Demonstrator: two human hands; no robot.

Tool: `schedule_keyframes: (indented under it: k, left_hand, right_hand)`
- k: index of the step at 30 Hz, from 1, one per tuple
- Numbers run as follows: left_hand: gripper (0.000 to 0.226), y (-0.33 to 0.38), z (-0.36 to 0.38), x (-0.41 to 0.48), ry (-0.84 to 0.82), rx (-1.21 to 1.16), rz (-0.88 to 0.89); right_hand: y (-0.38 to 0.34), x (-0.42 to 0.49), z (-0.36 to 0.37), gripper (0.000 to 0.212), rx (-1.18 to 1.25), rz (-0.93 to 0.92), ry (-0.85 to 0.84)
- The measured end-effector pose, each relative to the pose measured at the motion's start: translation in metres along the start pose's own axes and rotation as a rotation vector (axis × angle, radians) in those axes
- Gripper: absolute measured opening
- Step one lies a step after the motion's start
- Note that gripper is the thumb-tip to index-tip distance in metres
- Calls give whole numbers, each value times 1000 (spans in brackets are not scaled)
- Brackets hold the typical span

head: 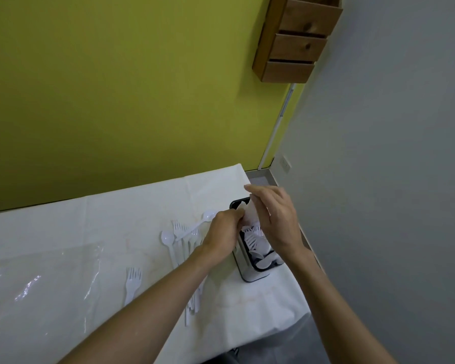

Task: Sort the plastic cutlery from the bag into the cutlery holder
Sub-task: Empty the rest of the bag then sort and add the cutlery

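Plastic cutlery (187, 233): light, stiff, slick, likely brittle at the tines, so take it by the handles. Loose pieces lie on the desk (116, 219) left of the cutlery holder (255, 275), more stand inside.
Left hand (225, 229) pinches a white piece (248, 212) over the holder's far end; right hand (276, 219) cups over it, grip unreadable.
Holder sits near the desk's right edge, so open room lies leftward toward the bag (37, 279).

Plain room (wooden wall drawers (297, 46), clothed table (132, 206))

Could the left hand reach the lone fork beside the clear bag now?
Probably yes: the fork lies uncovered beside the forearm, though the left hand is busy at the cutlery holder.
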State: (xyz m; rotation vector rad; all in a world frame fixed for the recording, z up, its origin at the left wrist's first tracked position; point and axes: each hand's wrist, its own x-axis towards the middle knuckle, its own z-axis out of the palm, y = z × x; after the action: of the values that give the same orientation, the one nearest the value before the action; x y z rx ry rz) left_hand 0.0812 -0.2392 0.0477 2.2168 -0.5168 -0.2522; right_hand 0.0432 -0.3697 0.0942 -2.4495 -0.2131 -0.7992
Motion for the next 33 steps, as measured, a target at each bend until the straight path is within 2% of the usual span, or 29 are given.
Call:
schedule_keyframes:
  k: [2, 4, 8, 11, 14, 18, 20, 22, 25, 27, 30, 33]
  left_hand:
    - [19, -1, -2, -7, 41, -35, 40]
    - [23, -3, -7, -18, 114, -145, 19]
    - [13, -36, -12, -43, 220, -211, -45]
    - [12, -73, -12, -53, 232, -121, -204]
    - [19, -105, -17, -45, 213, 69, -311]
    - [28, -126, -24, -19, 123, 267, -329]
    - [25, -136, -20, -11, 20, 330, -339]
    - [21, -142, -14, -12, 1, 366, -357]
    - [13, -140, -8, -18, 92, 291, -385]
    - [10, -134, -9, -25, 179, 156, -428]
    - [10, -125, -17, -50, 347, -73, -559]
    - [13, -125, -20, -91, 420, -196, -632]
  right_hand:
    - [13, -6, 8, 26, -85, -20, 16]
    - [23, -19, 14, 26, -181, -43, -78]
    - [22, -33, 14, 47, -334, -17, -319]
    - [11, -32, 11, 66, -538, -6, -452]
    - [-6, -25, 14, 63, -525, -8, -393]
    - [-35, -18, 25, 38, -147, 1, -122]
    - [-51, -25, 42, 36, 5, 64, -164]
    - [-61, -40, 65, 35, 16, 161, -286]
    - [-58, -68, 100, 42, -16, 478, -530]
    - [-50, -82, 114, 42, -60, 664, -615]
    - [-46, -87, 128, 36, -33, 863, -554]
    - [-47, -84, 140, 54, -166, 845, -561]
